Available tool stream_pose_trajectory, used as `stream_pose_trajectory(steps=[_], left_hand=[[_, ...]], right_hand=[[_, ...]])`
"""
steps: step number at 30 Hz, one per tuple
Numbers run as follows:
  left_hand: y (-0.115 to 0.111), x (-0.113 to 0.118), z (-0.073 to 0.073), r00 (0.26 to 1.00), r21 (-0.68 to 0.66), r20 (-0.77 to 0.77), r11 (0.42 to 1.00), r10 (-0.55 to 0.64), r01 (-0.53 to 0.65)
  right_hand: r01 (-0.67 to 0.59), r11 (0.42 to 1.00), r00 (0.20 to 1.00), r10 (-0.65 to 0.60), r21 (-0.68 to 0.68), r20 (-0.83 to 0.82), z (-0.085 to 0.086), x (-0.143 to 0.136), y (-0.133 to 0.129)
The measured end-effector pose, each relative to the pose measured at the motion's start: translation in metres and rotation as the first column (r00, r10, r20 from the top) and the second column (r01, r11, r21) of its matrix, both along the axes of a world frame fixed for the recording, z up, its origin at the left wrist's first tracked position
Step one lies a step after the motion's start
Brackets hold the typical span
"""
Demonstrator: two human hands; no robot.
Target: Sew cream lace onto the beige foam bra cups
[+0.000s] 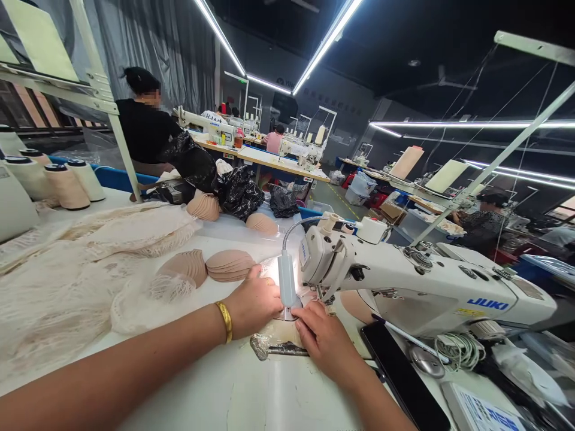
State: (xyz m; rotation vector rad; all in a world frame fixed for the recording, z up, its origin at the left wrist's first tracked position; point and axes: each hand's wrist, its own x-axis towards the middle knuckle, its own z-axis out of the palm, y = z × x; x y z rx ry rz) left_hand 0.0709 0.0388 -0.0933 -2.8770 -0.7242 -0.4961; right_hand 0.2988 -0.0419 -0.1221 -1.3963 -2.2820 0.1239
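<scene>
My left hand [255,302], with a gold bracelet on the wrist, is closed on pale lace fabric [269,267] just left of the needle area of a white sewing machine [404,275]. Close to the presser foot, my right hand [327,332] has its fingers pressed together on the near edge of the same work. The hands and a small grey lamp [286,278] on a bendy neck hide most of the fabric there. Beyond my left hand lie fanned stacks of beige bra cups [230,265]. More pale lace [81,263] spreads across the left of the table.
A black phone [402,374] and a coiled cable [460,350] lie right of my right hand. Thread cones [67,187] stand at the far left. Black plastic bags [240,193] sit past the table. Another person [146,129] sits at the back left.
</scene>
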Motion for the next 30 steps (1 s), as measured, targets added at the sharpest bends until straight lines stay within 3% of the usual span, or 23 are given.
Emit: stream_pose_trajectory(steps=[5,9,12,15,16,18,20,22,24,25,28,30], left_hand=[[-0.033,-0.006,-0.008,0.994,-0.007,-0.029,0.995,0.102,-0.102],[-0.079,-0.043,-0.005,0.982,-0.077,-0.079,0.981,0.173,-0.179],[-0.106,-0.082,0.004,0.899,-0.092,-0.114,0.896,0.423,-0.434],[-0.128,-0.108,0.001,0.792,-0.136,-0.159,0.781,0.59,-0.609],[-0.135,-0.111,-0.005,0.801,-0.157,-0.155,0.786,0.579,-0.598],[-0.15,-0.108,-0.023,0.876,-0.164,-0.095,0.86,0.473,-0.483],[-0.165,-0.099,-0.042,0.949,-0.095,0.047,0.947,0.312,-0.307],[-0.174,-0.092,-0.051,0.96,-0.039,0.227,0.986,0.166,-0.162],[-0.173,-0.094,-0.046,0.903,-0.101,0.386,0.982,0.186,-0.159],[-0.167,-0.098,-0.039,0.862,-0.184,0.425,0.959,0.276,-0.216],[-0.132,-0.116,-0.013,0.68,-0.435,0.424,0.793,0.598,-0.426],[-0.107,-0.124,0.0,0.639,-0.621,0.345,0.678,0.687,-0.393]], right_hand=[[0.011,0.996,0.995,-0.019,0.086,0.094,-0.002,0.005,0.001],[0.019,0.987,0.993,-0.038,0.161,0.113,-0.019,0.022,0.0],[0.037,0.976,0.999,-0.038,0.212,-0.001,-0.031,0.028,0.003],[-0.012,0.997,0.993,0.021,0.073,-0.12,-0.017,0.01,-0.005],[-0.052,0.998,0.987,0.049,-0.018,-0.155,-0.006,-0.001,-0.012],[-0.133,0.97,0.971,0.087,-0.201,-0.224,0.019,-0.028,-0.026],[-0.158,0.928,0.957,0.06,-0.337,-0.284,0.037,-0.058,-0.038],[-0.142,0.906,0.938,-0.005,-0.399,-0.347,0.044,-0.084,-0.042],[-0.09,0.9,0.93,-0.077,-0.427,-0.36,0.041,-0.103,-0.041],[-0.055,0.902,0.926,-0.115,-0.428,-0.36,0.037,-0.11,-0.039],[0.008,0.918,0.888,-0.188,-0.395,-0.419,0.025,-0.122,-0.037],[0.004,0.936,0.853,-0.187,-0.352,-0.488,0.02,-0.126,-0.042]])
